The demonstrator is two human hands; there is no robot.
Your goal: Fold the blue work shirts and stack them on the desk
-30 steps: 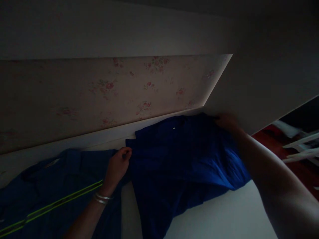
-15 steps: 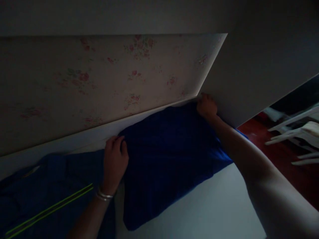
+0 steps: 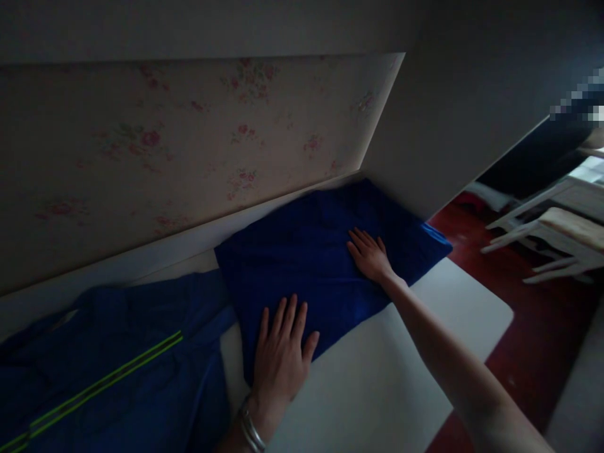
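Note:
A folded royal-blue garment [image 3: 311, 251] lies flat on a white shelf [image 3: 377, 371], pushed into the back right corner of a dim cupboard. My left hand [image 3: 282, 352] rests flat on its near left corner with fingers spread, bangles on the wrist. My right hand [image 3: 370, 255] lies flat and open on the middle right of the same garment. Left of it lies a second blue garment with neon-green stripes [image 3: 108, 371], touched by neither hand.
A floral-papered back panel [image 3: 189, 151] rises behind the shelf and a plain side wall [image 3: 453, 119] closes it on the right. Beyond the shelf edge are a red floor [image 3: 533, 314] and white chair legs [image 3: 542, 233].
Both hands let go of the folded garment's far corners and drew back. They now lie flat on top of it, and it sits squarely in the corner.

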